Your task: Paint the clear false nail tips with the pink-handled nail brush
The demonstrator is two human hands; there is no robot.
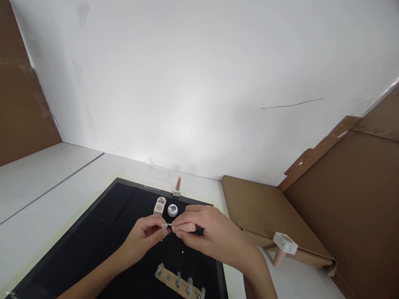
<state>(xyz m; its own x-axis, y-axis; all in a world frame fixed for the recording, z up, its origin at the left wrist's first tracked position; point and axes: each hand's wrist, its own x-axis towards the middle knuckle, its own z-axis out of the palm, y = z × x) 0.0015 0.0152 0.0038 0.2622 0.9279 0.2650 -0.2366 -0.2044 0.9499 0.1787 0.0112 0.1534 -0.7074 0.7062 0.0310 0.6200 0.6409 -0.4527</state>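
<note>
Over the black mat [124, 207], my left hand [145, 237] pinches a small pale, translucent piece [164, 226] between thumb and fingertips. My right hand [199, 228] is closed around a black-handled tool [198, 230], whose dark tip meets the pale piece. Just behind the hands stand a round white pot [172, 210], a small square white-capped container [158, 209] and a round lid-like pot with reddish bits [161, 200]. Nearer the front lies a wooden strip [170, 280] with several clear upright pieces on it.
A pink-capped bottle [177, 187] stands at the mat's back edge, near a clear plastic tray [160, 164]. At the right lie a flat cardboard box [268, 203] and another bottle with a white square base [285, 243]. Cardboard panels flank the white wall.
</note>
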